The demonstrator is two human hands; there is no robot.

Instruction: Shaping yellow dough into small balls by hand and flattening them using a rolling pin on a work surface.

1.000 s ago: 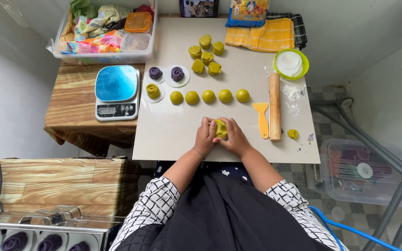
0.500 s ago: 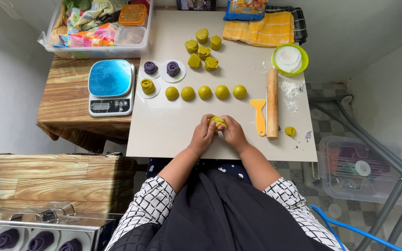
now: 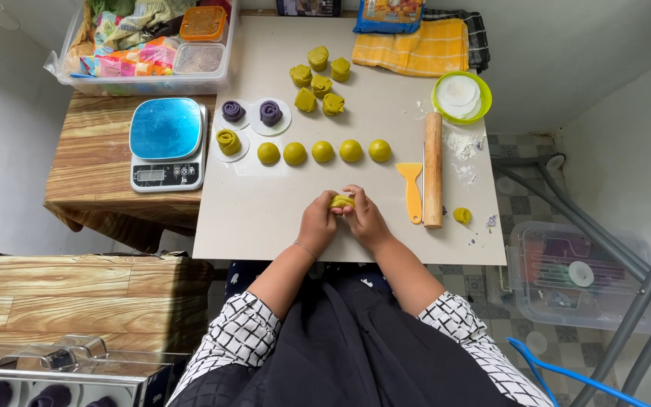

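Both hands stay put as before — left hand [image 3: 318, 222] and right hand [image 3: 365, 218] still pinch the yellow-green dough piece [image 3: 340, 202] above the tabletop [image 3: 265, 218].

Pale tabletop [image 3: 265, 218], green dough balls [image 3: 322, 151], rolling pin [image 3: 433, 169], yellow scraper [image 3: 412, 191], towel [image 3: 412, 47]

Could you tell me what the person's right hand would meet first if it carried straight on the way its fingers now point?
The right hand points up and left across the board; past the dough piece it holds, it would probably first meet the row of yellow-green dough balls, though depth is unclear.
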